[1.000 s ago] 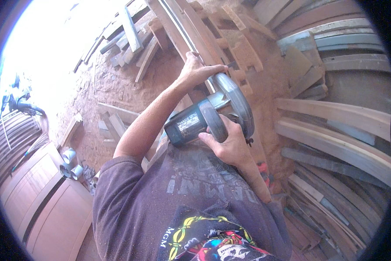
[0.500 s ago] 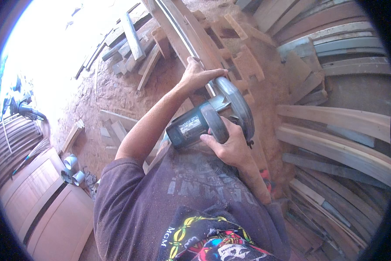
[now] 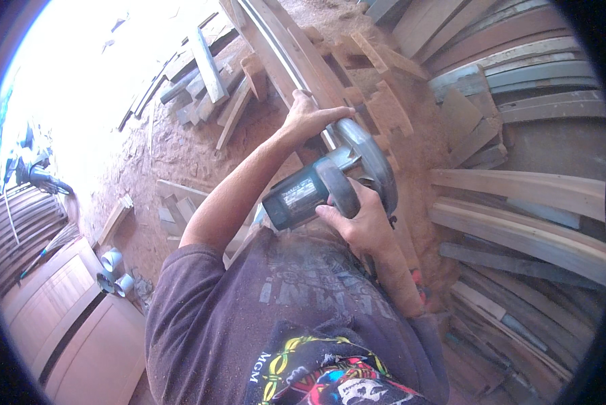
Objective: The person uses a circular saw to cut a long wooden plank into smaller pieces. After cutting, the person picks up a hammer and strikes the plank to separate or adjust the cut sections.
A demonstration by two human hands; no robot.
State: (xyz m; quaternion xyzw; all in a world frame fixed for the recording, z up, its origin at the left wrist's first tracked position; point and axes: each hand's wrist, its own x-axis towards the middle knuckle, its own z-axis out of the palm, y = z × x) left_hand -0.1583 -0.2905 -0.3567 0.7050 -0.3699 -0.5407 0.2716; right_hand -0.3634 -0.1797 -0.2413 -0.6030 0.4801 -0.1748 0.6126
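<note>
A circular saw [image 3: 296,199] with a dark motor body and a grey rounded blade guard lies across a long wooden board [image 3: 262,37] in front of me. My right hand [image 3: 362,219] is closed around the saw's rear loop handle, thumb on the near side. At the front of the saw, my left hand [image 3: 308,121] grips over the board, its thumb stretched toward the guard; some of its fingers are hidden. A pale narrow strip [image 3: 276,44] runs along the board, up to my left hand. The blade itself is out of sight.
Wood offcuts [image 3: 208,67] lie on the dusty ground ahead to the left. Stacked planks [image 3: 519,233] fill the right side. Notched wooden blocks [image 3: 391,111] stand beside the board. Panelled doors [image 3: 67,310] and white cylindrical pieces [image 3: 112,258] are at the lower left.
The whole view has shifted slightly. Both hands keep the same holds, and the saw shows little or no movement along the board.
</note>
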